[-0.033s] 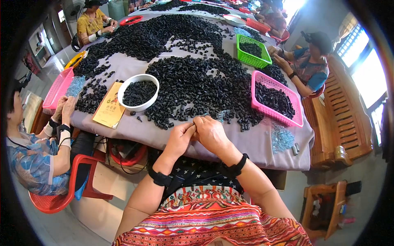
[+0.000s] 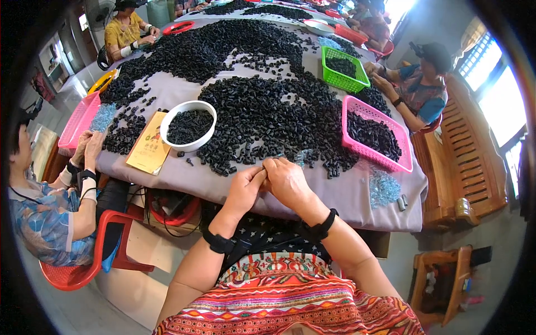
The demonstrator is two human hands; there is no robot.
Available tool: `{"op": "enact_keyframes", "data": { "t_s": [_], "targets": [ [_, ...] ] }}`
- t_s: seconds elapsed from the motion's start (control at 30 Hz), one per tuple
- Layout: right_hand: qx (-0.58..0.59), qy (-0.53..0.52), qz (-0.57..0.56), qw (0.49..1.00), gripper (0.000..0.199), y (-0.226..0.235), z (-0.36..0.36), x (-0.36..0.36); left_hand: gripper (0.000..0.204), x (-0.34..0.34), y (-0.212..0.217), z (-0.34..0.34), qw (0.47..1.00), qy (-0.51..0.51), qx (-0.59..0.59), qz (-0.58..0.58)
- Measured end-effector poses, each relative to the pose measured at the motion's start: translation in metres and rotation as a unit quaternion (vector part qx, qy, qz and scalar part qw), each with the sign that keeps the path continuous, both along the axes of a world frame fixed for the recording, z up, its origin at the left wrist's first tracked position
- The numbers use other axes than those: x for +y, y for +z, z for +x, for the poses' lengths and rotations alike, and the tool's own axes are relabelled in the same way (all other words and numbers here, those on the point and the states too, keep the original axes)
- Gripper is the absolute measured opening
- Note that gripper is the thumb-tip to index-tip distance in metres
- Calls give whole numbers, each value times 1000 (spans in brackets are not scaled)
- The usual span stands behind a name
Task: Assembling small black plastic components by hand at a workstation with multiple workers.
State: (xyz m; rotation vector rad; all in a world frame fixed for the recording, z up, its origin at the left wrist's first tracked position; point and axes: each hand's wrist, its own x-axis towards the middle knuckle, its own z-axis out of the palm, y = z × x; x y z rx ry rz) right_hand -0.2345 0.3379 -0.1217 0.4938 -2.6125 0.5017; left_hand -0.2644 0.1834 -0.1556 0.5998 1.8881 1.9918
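Note:
At the near edge of the table my left hand point(image 2: 245, 187) and my right hand point(image 2: 286, 180) meet, fingertips pinched together. Whatever they hold is hidden by the fingers; a small dark bit may show between them. Just beyond the hands spreads a wide heap of small black tubular pieces point(image 2: 251, 120). A few clear plastic bits point(image 2: 303, 157) lie close to my right fingers. To the left of the heap stands a round white bowl point(image 2: 209, 137) filled with thin black parts. On the right, a pink basket point(image 2: 406, 142) holds more black pieces.
A yellow booklet point(image 2: 146, 151) lies beside the bowl. Clear plastic bits point(image 2: 384, 188) and two small grey cylinders point(image 2: 402, 202) sit at the right corner. A green basket point(image 2: 346, 85) is farther back. Co-workers point(image 2: 42, 218) sit left and right point(image 2: 416, 92); a red chair point(image 2: 106, 245) stands left.

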Motion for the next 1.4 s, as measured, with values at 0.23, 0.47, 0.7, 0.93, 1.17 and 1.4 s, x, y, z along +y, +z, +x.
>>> {"op": "enact_keyframes", "data": {
  "t_s": [0.23,0.47,0.7,0.93,1.17,1.4],
  "targets": [
    [15,-2,11,1000,34,0,6,-6,18,7,2,5,994,35,-58,84],
    [37,30,-27,998,41,10,1,-12,19,2,11,5,988,79,-84,103],
    [-5,41,-6,999,27,12,-5,-4,21,-1,0,-1,990,64,-81,92],
    [-1,26,23,999,20,3,-2,6,28,1,-4,-4,992,-26,-94,74],
    [-30,31,-21,999,28,7,13,19,35,1,-6,0,998,-35,-45,2],
    [1,-294,-254,921,44,52,11,137,35,0,1,2,991,-12,-120,63]
  ]
}}
